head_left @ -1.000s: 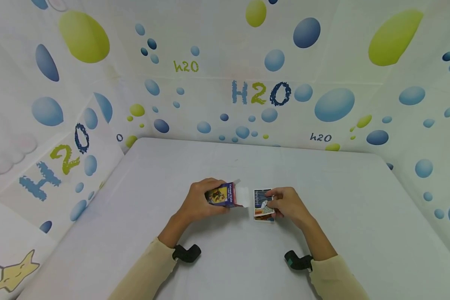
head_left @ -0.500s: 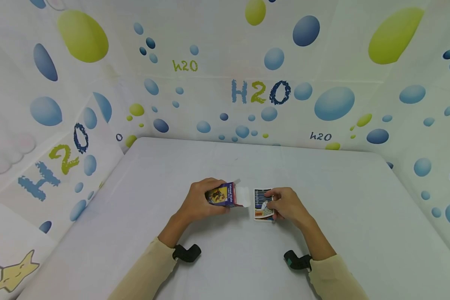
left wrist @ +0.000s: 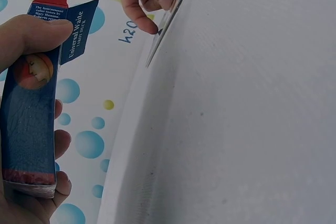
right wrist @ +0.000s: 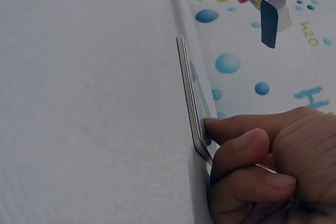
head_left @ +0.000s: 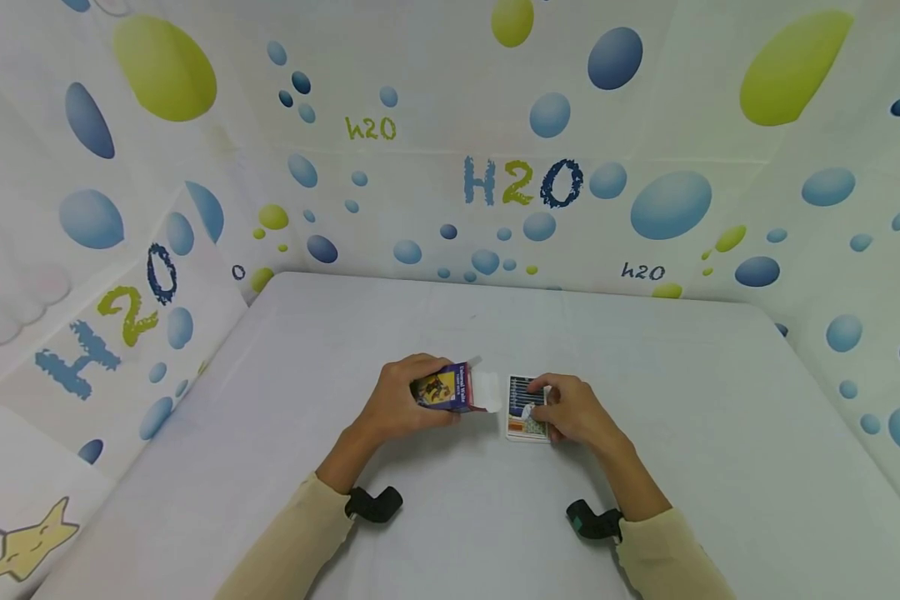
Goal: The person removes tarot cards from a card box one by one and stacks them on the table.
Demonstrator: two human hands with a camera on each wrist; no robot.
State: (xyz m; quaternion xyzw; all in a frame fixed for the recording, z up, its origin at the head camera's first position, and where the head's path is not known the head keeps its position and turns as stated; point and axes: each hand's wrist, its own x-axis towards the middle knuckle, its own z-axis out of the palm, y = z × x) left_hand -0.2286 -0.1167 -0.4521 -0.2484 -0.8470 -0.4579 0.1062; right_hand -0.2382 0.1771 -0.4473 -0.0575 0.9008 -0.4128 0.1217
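Observation:
My left hand (head_left: 403, 402) grips a small tarot deck box (head_left: 438, 390), blue and red with a picture on its face. The box's white flap stands out toward the right. In the left wrist view its side (left wrist: 31, 119) faces the camera, with the thumb across the top and the fingers wrapped behind. Just right of the box, a neat stack of tarot cards (head_left: 520, 427) lies face up on the table. My right hand (head_left: 576, 408) holds the stack's right side, with fingertips on the top card. The right wrist view shows the stack's layered edge (right wrist: 188, 98), with other fingers curled beside it.
A white cloth covers the table (head_left: 390, 325). Behind it hangs a white backdrop (head_left: 420, 50) with blue and green bubbles and H2O lettering. A black wrist camera (head_left: 375, 506) sits on the left wrist, another (head_left: 594, 521) on the right.
The top card, which stuck out askew with another card showing below it, has come into line with the stack under my right hand. The left hand and box stay put.

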